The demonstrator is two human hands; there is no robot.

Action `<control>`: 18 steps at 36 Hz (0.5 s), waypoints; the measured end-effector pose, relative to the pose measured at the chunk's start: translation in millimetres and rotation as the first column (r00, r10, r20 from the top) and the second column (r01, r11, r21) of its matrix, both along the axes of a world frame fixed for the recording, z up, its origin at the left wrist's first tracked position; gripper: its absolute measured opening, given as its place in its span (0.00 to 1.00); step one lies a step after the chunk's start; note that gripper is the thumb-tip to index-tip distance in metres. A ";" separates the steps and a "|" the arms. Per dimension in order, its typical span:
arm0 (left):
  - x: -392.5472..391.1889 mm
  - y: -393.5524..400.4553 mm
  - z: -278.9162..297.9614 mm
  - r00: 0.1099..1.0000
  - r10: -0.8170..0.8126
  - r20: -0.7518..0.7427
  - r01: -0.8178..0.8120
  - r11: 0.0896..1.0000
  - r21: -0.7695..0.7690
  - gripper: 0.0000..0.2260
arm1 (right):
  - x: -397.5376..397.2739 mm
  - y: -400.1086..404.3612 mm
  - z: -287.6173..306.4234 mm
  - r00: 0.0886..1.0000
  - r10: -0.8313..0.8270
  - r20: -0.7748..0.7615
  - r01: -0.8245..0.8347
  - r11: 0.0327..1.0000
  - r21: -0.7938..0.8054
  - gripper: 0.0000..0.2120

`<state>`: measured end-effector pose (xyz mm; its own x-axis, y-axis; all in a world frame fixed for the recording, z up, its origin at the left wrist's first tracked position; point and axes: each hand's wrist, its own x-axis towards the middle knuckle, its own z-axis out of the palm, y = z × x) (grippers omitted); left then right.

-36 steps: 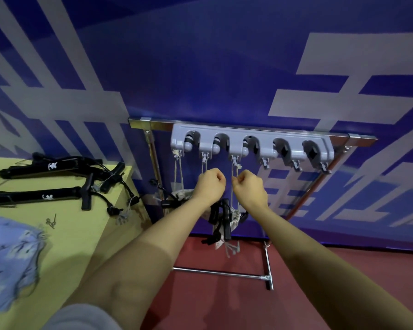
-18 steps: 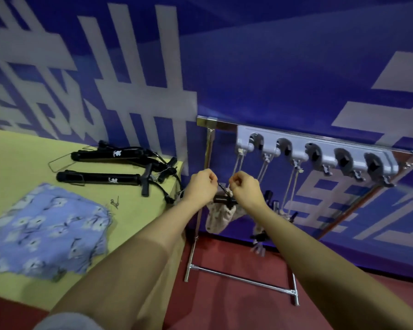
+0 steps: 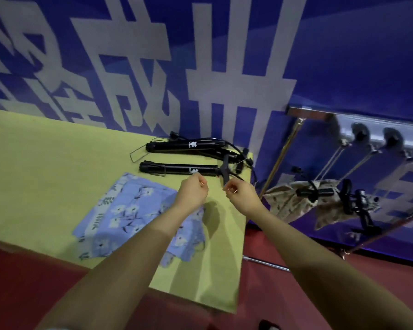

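Left hand [image 3: 192, 192] with fingers curled into the palm, nothing visible within them; right hand [image 3: 242, 196] with thumb and forefinger tips pressed together, whether anything thin lies between them cannot be told; both hands hover close together, not touching, above the right end of the table. Nearer black rod [image 3: 177, 168] lies flat just beyond the two hands, lengthwise along the tabletop, untouched; its crosswise black end piece [image 3: 225, 172] stands just beside the right fingertips. Farther black rod [image 3: 184, 146] lies roughly parallel behind it, closer to the wall, with black cords bunched at its right end near the table corner. Blue floral cloth [image 3: 129, 210] lies rumpled on the table on the near side of the rods, partly beneath the left forearm. Yellow-green table [image 3: 45, 175] bears rods and cloth. To its right, a metal frame [image 3: 279, 158] carries a grey hook bar [image 3: 377, 136]; cords run down from the bar to a patterned cloth [image 3: 286, 201] and black fittings [image 3: 315, 192], blurred. Behind all, a blue wall [image 3: 343, 55] with large pale characters; below, a red floor [image 3: 22, 282].
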<state>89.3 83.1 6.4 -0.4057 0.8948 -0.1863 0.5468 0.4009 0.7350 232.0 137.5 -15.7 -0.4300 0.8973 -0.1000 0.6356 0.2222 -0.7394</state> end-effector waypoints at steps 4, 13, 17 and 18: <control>-30.6 -20.9 -14.0 1.000 -0.021 0.022 0.022 0.999 -0.049 0.05 | -25.9 -12.6 -19.0 0.997 0.056 0.058 -0.051 0.996 -0.079 0.11; -47.4 -34.3 -61.6 0.996 -0.091 0.025 0.094 0.983 -0.159 0.03 | -47.8 -19.7 -60.2 0.885 0.341 0.316 -0.329 0.940 -0.092 0.26; -48.5 -33.4 -76.2 0.989 -0.139 -0.046 0.126 0.969 -0.213 0.06 | -53.2 -19.6 -75.4 0.866 0.397 0.304 -0.381 0.917 -0.113 0.32; -47.3 -33.5 -75.8 0.987 -0.148 -0.063 0.132 0.969 -0.210 0.07 | -53.2 -21.0 -75.8 0.881 0.385 0.274 -0.371 0.923 -0.103 0.30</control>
